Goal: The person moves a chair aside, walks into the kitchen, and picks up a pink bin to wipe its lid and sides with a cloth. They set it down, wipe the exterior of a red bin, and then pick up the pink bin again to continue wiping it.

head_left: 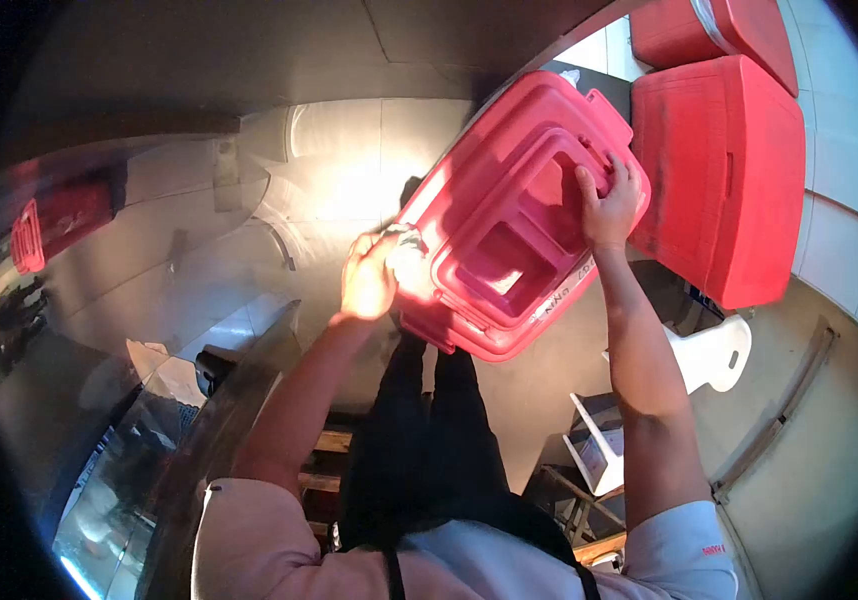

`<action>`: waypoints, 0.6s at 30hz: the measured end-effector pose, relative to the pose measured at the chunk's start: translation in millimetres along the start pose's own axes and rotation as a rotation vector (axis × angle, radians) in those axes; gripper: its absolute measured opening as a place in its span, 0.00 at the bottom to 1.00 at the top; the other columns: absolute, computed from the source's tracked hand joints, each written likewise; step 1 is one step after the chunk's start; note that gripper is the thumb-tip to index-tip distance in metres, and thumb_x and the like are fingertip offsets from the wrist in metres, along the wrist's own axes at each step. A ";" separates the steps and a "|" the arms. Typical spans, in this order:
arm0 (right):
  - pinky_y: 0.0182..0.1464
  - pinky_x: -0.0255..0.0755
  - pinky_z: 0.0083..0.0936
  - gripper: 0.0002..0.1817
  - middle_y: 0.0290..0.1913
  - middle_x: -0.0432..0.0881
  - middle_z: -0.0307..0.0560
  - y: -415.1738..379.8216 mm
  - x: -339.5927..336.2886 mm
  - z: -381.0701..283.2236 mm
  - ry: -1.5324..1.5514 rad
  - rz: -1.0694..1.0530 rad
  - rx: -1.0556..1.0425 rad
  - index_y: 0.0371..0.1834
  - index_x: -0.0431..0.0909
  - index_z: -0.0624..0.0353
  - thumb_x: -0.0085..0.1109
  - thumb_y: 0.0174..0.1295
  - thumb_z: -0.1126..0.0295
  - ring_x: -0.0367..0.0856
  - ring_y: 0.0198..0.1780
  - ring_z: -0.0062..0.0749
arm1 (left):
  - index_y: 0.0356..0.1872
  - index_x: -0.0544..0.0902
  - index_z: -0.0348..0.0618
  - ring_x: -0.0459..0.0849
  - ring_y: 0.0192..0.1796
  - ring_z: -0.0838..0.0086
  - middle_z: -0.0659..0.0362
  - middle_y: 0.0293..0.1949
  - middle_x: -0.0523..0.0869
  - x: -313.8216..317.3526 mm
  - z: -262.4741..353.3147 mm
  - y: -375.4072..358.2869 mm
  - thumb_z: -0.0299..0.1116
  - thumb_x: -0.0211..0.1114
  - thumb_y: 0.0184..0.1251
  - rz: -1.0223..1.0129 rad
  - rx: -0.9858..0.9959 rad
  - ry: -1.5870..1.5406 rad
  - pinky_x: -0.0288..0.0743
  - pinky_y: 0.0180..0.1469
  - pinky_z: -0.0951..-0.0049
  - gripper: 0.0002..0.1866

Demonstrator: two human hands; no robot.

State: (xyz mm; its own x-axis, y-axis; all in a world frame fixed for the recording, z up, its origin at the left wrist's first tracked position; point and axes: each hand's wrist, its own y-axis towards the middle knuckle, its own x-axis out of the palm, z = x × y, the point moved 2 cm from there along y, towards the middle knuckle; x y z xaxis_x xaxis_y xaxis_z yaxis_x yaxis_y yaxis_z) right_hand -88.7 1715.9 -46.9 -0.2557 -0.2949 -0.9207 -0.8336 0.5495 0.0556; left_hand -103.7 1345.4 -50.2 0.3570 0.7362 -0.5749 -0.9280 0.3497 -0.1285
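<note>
A red lidded plastic box (469,235) sits tilted across the view in front of me, with two recesses in its lid and dark lettering along one side. At its left edge my left hand (367,280) is closed on a crumpled pale cloth (409,250), bright in the glare and hard to make out. My right hand (611,208) grips the raised lid rim near the box's right end, thumb on the inner side and fingers curled over. The box's underside is hidden.
Large red boxes (714,175) stand stacked at the right. Below them are a white plastic chair (709,355) and a small rack. A dark panel (279,50) overhangs the top. A glass-sided counter (139,460) lies at the lower left, by a wooden slatted piece (329,445).
</note>
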 end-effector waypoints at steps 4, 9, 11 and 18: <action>0.74 0.46 0.55 0.41 0.71 0.65 0.64 6.5 -2.2 -7.9 -0.002 0.002 -0.015 0.67 0.72 0.55 0.64 0.58 0.38 0.59 0.74 0.57 | 0.50 0.84 0.41 0.81 0.50 0.55 0.49 0.45 0.82 46.7 10.9 100.7 0.26 0.66 0.56 0.052 0.143 0.165 0.75 0.55 0.60 0.18; 0.74 0.48 0.52 0.39 0.69 0.67 0.65 9.9 -1.1 -6.0 -0.032 0.018 -0.059 0.66 0.72 0.57 0.63 0.60 0.39 0.61 0.72 0.57 | 0.47 0.84 0.53 0.82 0.51 0.57 0.52 0.44 0.84 113.4 92.2 251.0 0.40 0.65 0.63 0.083 0.200 0.215 0.78 0.53 0.59 0.12; 0.73 0.52 0.47 0.39 0.68 0.69 0.65 7.2 -2.4 -7.6 -0.033 0.004 -0.095 0.65 0.72 0.60 0.63 0.61 0.40 0.63 0.71 0.57 | 0.51 0.83 0.55 0.81 0.53 0.56 0.52 0.45 0.83 111.2 81.8 239.1 0.37 0.64 0.64 0.040 0.203 0.124 0.78 0.53 0.58 0.14; 0.73 0.57 0.42 0.35 0.67 0.70 0.63 8.4 -0.1 -12.5 -0.015 -0.063 -0.112 0.67 0.69 0.65 0.60 0.67 0.49 0.66 0.69 0.55 | 0.54 0.84 0.55 0.81 0.52 0.53 0.49 0.50 0.79 -22.7 -28.7 -12.1 0.25 0.61 0.54 0.003 0.121 0.168 0.78 0.53 0.56 0.23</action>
State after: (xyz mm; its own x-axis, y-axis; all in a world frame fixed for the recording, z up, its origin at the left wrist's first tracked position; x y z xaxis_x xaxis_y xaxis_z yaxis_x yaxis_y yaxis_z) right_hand -101.8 1710.7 -41.5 -0.1942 -0.3143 -0.9292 -0.8976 0.4391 0.0391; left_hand -103.6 1307.8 -58.8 0.3217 0.6340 -0.7032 -0.9061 0.4216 -0.0344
